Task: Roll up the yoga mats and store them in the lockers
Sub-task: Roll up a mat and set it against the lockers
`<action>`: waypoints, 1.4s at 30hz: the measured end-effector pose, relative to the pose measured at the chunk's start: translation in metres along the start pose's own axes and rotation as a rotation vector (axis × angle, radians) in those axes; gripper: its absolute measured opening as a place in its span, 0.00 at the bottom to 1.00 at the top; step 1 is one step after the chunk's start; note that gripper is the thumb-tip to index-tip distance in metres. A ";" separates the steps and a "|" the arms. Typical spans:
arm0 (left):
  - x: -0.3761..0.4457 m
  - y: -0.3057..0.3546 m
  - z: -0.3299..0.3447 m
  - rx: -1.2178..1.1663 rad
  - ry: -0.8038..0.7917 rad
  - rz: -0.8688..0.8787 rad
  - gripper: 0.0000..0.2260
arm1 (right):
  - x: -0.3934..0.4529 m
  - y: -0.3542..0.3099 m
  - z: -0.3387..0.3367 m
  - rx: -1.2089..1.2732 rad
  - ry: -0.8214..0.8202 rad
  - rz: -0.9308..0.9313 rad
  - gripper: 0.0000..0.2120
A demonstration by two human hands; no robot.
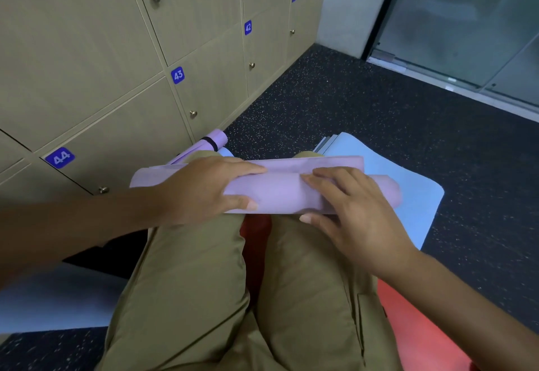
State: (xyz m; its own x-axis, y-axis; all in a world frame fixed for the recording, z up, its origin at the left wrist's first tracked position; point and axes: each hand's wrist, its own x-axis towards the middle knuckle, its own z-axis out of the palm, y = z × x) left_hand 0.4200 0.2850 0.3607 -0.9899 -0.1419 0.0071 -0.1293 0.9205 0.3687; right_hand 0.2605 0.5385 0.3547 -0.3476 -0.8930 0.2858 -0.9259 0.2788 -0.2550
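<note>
Lilac mat (277, 192): half-rolled, lying across the knees.
Left grip (204, 189): at mat's 9 o'clock end, fingers curled over the roll.
Right grip (355, 210): 3 o'clock end, likewise clasping it.
Lockers (116, 64): 10 o'clock, shut.

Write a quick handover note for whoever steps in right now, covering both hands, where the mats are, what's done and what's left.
Left hand: curled round the left part of the lilac mat, thumb underneath.
Right hand: fingers on top of the roll, thumb beneath it.
The lilac mat lies across the knees, partly rolled.
Done: a second lilac mat with a black strap lies rolled by the lockers.
Left: finish this roll, roll the blue mat and the red mat, and store all of them. The locker doors in view are closed.
</note>
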 end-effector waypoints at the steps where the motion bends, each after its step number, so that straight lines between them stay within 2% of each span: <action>1: 0.003 -0.001 -0.002 -0.031 -0.027 -0.010 0.39 | -0.001 -0.001 0.004 0.002 0.017 0.014 0.27; 5: 0.007 -0.002 -0.003 -0.070 -0.047 -0.013 0.41 | 0.004 0.004 0.014 0.013 0.040 0.030 0.26; 9: 0.000 0.001 0.003 -0.043 0.129 0.049 0.31 | 0.015 0.011 0.012 0.056 -0.010 0.002 0.25; 13: -0.005 0.005 0.015 0.067 0.276 0.129 0.27 | 0.030 0.017 0.006 0.070 -0.116 -0.005 0.27; 19: -0.005 0.017 0.030 0.220 0.353 0.155 0.32 | 0.055 0.034 -0.002 0.105 -0.287 0.016 0.32; 26: 0.013 0.008 0.038 0.241 0.388 0.144 0.36 | 0.054 0.036 0.001 -0.015 -0.256 0.009 0.34; 30: 0.024 0.002 0.034 0.250 0.387 0.124 0.41 | 0.054 0.041 -0.005 -0.010 -0.238 0.010 0.36; 33: 0.034 -0.002 0.029 0.253 0.368 0.096 0.41 | 0.048 0.044 -0.004 -0.095 -0.145 0.032 0.37; 37: 0.049 -0.009 0.020 0.211 0.183 0.006 0.41 | 0.039 0.043 0.006 -0.133 0.003 0.066 0.36; 42: 0.065 -0.016 0.007 0.182 0.037 -0.012 0.38 | 0.041 0.049 0.018 -0.053 0.036 0.085 0.34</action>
State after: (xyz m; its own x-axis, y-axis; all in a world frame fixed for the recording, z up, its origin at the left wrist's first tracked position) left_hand 0.3575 0.2634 0.3489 -0.9857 -0.1638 0.0388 -0.1533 0.9688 0.1947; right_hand 0.2037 0.5093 0.3373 -0.4296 -0.8524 0.2980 -0.8989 0.3723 -0.2309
